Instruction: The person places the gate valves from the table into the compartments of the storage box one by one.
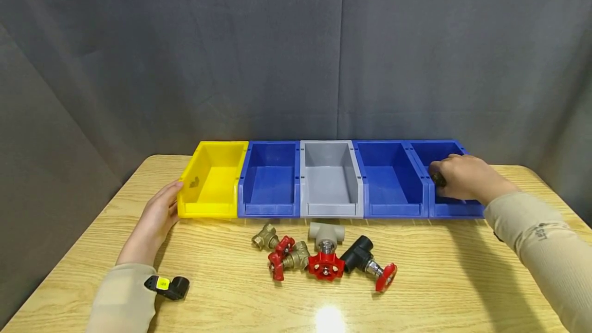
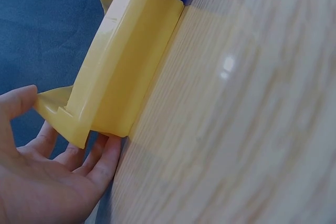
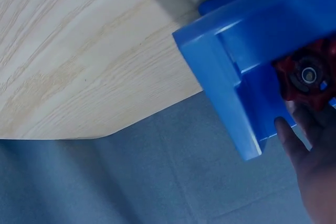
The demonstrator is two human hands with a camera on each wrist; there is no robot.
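Observation:
My right hand [image 1: 458, 176] reaches into the rightmost blue bin [image 1: 455, 212] and grips a valve [image 1: 438, 179], mostly hidden by the fingers. In the right wrist view that valve's red handwheel [image 3: 307, 74] shows over the blue bin's inside, with the right hand [image 3: 320, 156] under it. At the far left, my left hand [image 1: 154, 217] touches the outer side of the yellow bin [image 1: 208, 210]. Its fingers [image 2: 107, 161] lie fairly straight along the yellow wall in the left wrist view, and the thumb is by the rim corner.
Between these stand a blue bin [image 1: 268, 210], a grey bin [image 1: 332, 210] and another blue bin [image 1: 395, 210], side by side. In front lie two brass valves [image 1: 265, 236] [image 1: 299, 256], a grey valve [image 1: 327, 233] and a black valve [image 1: 358, 253], all with red handwheels. A grey curtain [image 1: 277, 55] hangs behind.

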